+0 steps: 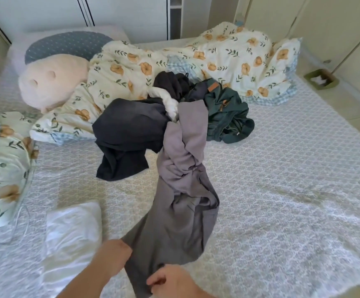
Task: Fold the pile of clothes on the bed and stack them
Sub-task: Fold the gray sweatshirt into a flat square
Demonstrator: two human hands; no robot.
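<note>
Both hands, left hand (112, 258) and right hand (172, 282), are gripping the near end of the grey garment (181, 186), apparently drawing it off the pile (174, 108) onto bare bed (282, 190) for folding.

no legible text anywhere; brown patch (211, 87) on the green garment (226, 117) looks like a brand label, but too small and blurred to read
</note>
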